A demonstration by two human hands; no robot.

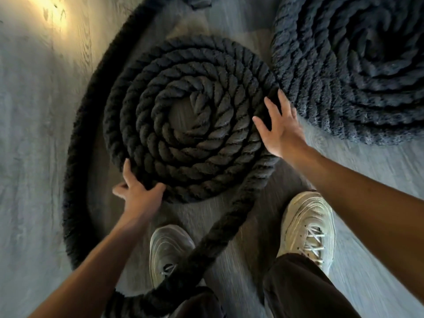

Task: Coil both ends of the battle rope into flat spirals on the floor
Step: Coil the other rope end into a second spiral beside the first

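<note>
A thick black battle rope lies on the floor in a flat spiral (190, 120) in the middle of the view. My left hand (137, 191) curls over the spiral's near-left outer edge, fingers on the rope. Fingers spread, my right hand (278, 125) presses flat against the spiral's right outer turn. From there a loose stretch of rope (220, 228) runs down between my shoes and loops back up the left side in a wide arc (75, 171). A second, larger flat spiral (353, 72) lies at the upper right, touching the first.
My two pale sneakers (169, 251) (307, 228) stand on the grey wood-look floor (34, 111) just below the spiral, dark trouser legs above them. A bright patch of light falls at the upper left. A dark object shows at the top edge.
</note>
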